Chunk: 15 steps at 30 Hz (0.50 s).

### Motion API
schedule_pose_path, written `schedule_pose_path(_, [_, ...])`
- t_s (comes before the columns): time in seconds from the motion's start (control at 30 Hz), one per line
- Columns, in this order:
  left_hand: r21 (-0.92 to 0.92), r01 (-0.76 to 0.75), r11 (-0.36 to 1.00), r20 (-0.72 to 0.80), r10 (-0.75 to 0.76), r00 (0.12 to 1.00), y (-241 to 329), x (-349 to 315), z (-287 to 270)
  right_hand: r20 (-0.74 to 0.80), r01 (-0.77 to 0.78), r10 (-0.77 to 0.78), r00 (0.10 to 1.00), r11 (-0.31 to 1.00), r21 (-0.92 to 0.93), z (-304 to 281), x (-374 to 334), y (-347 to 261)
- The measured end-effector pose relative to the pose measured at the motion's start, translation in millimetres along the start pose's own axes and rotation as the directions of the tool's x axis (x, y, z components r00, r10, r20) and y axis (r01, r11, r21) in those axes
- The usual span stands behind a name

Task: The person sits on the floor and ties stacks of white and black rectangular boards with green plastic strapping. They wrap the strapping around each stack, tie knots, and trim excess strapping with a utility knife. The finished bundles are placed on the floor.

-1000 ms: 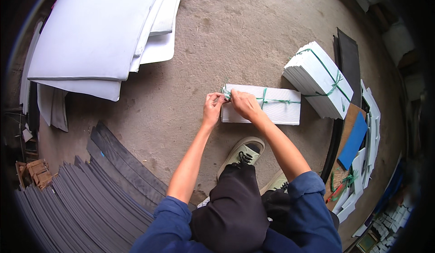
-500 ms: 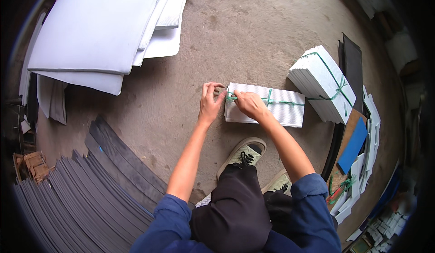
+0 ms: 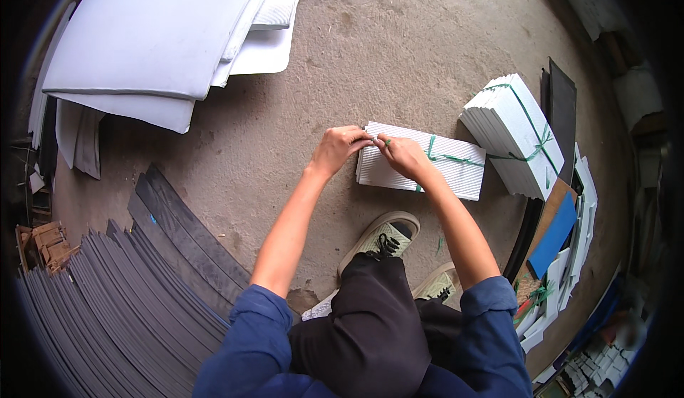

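Observation:
On the floor before my feet lies a bundle of white ribbed sheets (image 3: 445,179), with green string (image 3: 452,159) running along and across its top. My left hand (image 3: 339,147) is at the bundle's left end, thumb and fingers pinched together; what they hold is hidden. Fingertip to fingertip with it, my right hand (image 3: 405,158) is closed over the bundle's top, and a bit of green string shows between its fingers. Just to the right stands a taller white stack (image 3: 516,131), bound with green string tied in a bow.
Large white sheets (image 3: 149,34) are piled at the upper left. Long dark grey strips (image 3: 135,305) fill the lower left. At the right lie a blue piece (image 3: 552,234), white offcuts (image 3: 584,205) and black boards (image 3: 561,106). My shoe (image 3: 379,241) is close to the bundle's near side.
My left hand has moved to the right and its fingers, apart before, are now pinched against my right hand's fingertips. My right hand has shifted slightly right.

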State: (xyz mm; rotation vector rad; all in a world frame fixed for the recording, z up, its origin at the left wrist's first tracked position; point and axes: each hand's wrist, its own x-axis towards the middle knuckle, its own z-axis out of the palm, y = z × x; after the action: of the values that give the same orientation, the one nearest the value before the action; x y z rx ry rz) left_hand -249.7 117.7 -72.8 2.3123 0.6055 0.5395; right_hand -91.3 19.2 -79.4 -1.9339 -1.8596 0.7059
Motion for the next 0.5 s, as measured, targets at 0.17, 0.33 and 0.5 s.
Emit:
schedule_pose_path(0.17, [0.021,0.107,0.994,-0.147,-0.103,0.984,11,-15,15,0.179,-0.117,0.120,0.976,0.993,-0.027,-7,13,3])
schedule_pose_path(0.33, [-0.028,0.127,0.992,-0.257,-0.130,0.958,23,-15,28,0.065,-0.041,0.048,0.997,0.995,-0.093,4,17,10])
schedule_pose_path(0.5, [-0.213,0.342,0.915,-0.132,-0.374,0.918,14,-11,34,0.258,-0.370,0.338,0.905,0.925,0.089,-12,16,-6])
